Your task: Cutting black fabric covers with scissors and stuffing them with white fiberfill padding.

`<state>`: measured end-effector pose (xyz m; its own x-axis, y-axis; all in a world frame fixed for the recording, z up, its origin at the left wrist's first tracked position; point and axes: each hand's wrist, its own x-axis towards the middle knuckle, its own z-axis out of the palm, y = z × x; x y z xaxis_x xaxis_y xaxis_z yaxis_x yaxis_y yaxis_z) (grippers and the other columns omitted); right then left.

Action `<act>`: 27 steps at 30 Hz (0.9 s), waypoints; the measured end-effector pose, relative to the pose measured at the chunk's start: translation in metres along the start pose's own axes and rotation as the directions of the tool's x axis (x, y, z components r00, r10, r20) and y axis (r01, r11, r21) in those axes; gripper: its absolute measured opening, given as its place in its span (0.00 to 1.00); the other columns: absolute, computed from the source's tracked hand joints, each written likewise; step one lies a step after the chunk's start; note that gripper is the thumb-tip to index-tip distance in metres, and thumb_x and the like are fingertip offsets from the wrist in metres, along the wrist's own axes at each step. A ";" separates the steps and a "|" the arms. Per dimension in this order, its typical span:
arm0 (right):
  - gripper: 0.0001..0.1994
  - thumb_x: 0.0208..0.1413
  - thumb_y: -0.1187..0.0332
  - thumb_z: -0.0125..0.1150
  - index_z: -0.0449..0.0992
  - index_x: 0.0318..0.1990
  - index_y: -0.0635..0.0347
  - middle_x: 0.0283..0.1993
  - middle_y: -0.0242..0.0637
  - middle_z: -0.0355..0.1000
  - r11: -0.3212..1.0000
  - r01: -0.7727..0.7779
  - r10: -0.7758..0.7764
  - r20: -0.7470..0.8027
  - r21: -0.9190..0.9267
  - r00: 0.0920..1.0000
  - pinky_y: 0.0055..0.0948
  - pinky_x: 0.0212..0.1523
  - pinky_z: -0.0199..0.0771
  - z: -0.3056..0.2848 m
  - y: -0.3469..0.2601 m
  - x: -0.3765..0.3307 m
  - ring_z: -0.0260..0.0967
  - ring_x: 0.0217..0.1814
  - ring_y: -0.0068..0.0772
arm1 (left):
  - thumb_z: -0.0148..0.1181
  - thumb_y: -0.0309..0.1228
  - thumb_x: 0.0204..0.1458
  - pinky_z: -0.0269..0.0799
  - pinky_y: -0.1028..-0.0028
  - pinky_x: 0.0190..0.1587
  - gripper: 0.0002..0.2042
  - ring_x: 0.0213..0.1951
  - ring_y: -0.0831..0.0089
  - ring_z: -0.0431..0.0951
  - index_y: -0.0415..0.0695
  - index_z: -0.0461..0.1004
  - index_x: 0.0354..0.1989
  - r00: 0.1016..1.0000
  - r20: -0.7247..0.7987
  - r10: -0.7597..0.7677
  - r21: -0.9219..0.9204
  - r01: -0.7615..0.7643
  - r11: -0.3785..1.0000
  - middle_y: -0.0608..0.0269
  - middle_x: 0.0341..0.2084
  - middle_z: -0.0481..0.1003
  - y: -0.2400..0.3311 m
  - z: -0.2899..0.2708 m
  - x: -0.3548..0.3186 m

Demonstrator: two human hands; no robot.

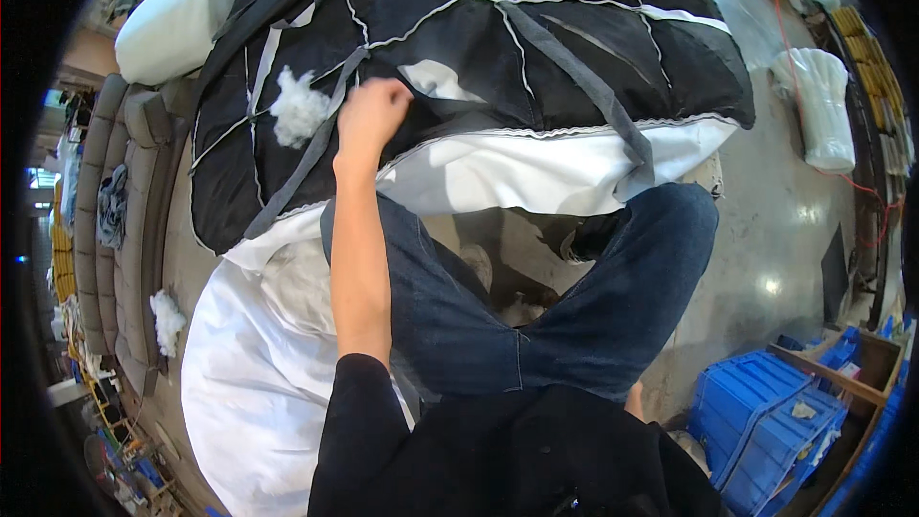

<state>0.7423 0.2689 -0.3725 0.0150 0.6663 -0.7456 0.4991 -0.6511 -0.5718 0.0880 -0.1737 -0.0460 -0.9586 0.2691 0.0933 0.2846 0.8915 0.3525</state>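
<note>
1. Head view: the black cover [574,48] lies spread out; on it the left hand [375,110] has its fingers curled together, any pinched cloth being indistinguishable. The right hand [635,400], below the cover, is mostly hidden; its state cannot be told.
2. Judged stage: white seams [499,1] are formed; an apparent opening [442,78] remains, and a fibre tuft [299,107] lies loose atop the cover.
3. A grey strap [290,189] crosses the cover, possibly obstructing; a sofa [144,230] stands left of it.

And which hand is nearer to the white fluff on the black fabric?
Left: the left hand is just right of the white fluff; the right arm, barely visible beside the right thigh, is much farther away.
</note>
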 end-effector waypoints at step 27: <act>0.26 0.46 0.51 0.65 0.70 0.46 0.59 0.42 0.48 0.69 -0.477 0.877 -0.552 0.796 -0.056 -0.249 0.43 0.43 0.73 0.474 -0.368 -0.363 0.69 0.45 0.47 | 0.52 0.41 0.60 0.66 0.54 0.55 0.22 0.53 0.40 0.67 0.43 0.67 0.60 0.915 0.017 0.403 -0.009 -0.403 0.915 0.38 0.54 0.66 0.036 0.053 0.029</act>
<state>0.1428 0.0942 -0.0539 -0.9687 -0.0962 0.2289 -0.1763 0.9154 -0.3618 0.0712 -0.1144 -0.0801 -0.7619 0.6120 0.2121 0.6469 0.7037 0.2937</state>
